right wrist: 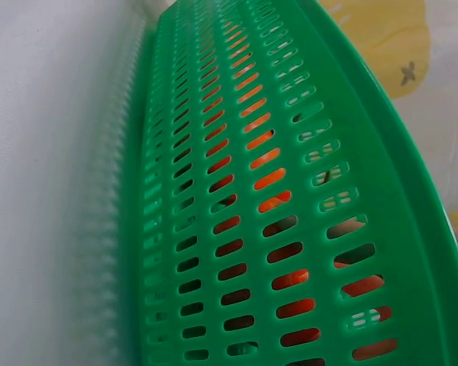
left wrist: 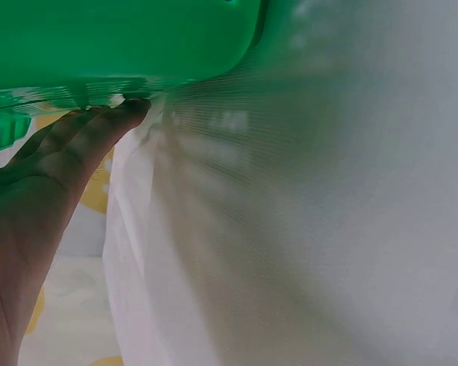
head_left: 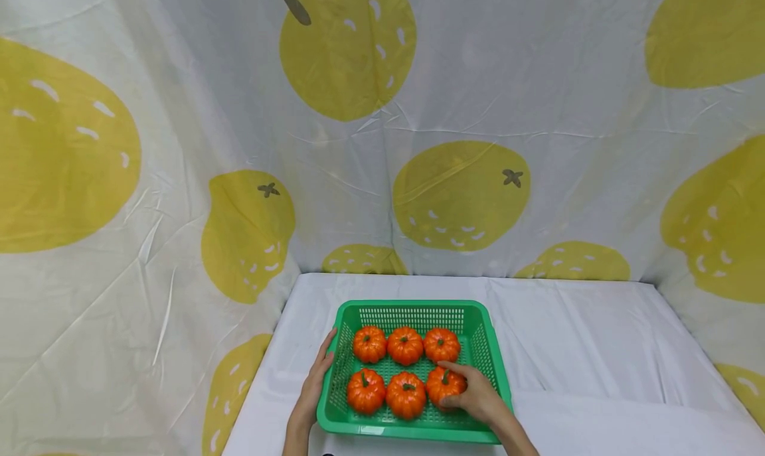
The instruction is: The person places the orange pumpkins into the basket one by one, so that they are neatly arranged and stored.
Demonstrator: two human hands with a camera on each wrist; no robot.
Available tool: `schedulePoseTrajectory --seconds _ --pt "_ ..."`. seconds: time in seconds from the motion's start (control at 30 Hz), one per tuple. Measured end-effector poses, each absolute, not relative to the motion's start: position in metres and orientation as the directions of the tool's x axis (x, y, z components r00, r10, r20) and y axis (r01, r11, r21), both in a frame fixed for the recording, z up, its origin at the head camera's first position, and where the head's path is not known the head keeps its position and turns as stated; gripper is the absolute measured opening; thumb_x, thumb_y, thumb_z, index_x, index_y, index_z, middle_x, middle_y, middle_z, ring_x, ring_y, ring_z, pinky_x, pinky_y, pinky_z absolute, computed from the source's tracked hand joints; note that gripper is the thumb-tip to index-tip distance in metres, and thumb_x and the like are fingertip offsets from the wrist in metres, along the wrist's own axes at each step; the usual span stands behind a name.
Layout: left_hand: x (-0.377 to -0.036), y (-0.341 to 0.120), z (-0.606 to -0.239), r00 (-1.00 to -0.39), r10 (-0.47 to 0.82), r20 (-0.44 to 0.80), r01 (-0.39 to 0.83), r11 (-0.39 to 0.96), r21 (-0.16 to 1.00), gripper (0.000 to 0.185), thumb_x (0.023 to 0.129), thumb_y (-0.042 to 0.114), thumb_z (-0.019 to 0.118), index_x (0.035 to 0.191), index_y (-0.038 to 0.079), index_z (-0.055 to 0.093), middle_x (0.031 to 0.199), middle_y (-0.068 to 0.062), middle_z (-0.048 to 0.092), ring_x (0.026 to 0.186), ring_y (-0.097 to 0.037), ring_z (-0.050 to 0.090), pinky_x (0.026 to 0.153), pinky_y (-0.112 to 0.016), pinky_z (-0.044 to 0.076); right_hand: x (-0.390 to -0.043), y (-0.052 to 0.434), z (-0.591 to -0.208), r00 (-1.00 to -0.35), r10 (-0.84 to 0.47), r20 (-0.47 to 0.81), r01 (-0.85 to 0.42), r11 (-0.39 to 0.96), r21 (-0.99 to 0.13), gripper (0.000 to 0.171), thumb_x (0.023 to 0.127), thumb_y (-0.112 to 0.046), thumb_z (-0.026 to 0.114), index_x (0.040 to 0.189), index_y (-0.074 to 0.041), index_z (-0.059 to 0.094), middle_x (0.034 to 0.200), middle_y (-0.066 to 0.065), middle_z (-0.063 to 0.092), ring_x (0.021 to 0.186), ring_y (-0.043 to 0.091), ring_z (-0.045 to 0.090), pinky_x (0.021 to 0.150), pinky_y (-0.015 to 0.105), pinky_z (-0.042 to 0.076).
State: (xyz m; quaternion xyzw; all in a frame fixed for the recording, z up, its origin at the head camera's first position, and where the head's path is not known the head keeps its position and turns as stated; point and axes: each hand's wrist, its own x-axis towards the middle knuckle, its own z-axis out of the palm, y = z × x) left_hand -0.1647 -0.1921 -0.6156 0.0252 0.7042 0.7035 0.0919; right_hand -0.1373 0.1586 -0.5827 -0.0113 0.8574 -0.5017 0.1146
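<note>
Several small orange pumpkins lie in a green plastic basket point(head_left: 412, 432), in two rows of three. My right hand point(head_left: 476, 396) reaches over the near right part of the basket, thumb and fingers around the front-right pumpkin point(head_left: 441, 384). That pumpkin sits beside the front-middle pumpkin point(head_left: 406, 396). Along the basket's left side, my left hand point(head_left: 312, 386) rests with fairly straight fingers against the outside. In the left wrist view, the left hand point(left wrist: 57, 171) lies below the green rim. The right wrist view looks through the slotted basket wall point(right wrist: 237, 183); the right hand is mostly hidden there.
A white cloth point(head_left: 574, 350) covers the table, extending to the right of the basket. Curtains with yellow fruit prints point(head_left: 460, 197) hang behind and at both sides. The back-row pumpkins point(head_left: 405, 346) lie just beyond the right hand's fingers.
</note>
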Motion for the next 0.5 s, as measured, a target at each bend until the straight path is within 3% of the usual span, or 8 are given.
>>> schedulePoseTrajectory --seconds 0.5 --pt "-0.1649 -0.1926 -0.6167 -0.980 0.174 -0.091 -0.093 -0.001 0.996 0.054 0.112 0.044 0.031 0.165 0.037 0.021 0.176 -0.003 0.005 0.162 -0.036 -0.003 0.125 -0.070 -0.004 -0.1384 0.1580 -0.5842 -0.975 -0.130 -0.183 0.092 0.512 -0.854 0.070 0.066 -0.007 0.095 0.132 -0.010 0.070 0.141 0.027 0.061 0.131 0.049 0.055 0.107 0.065 0.046"
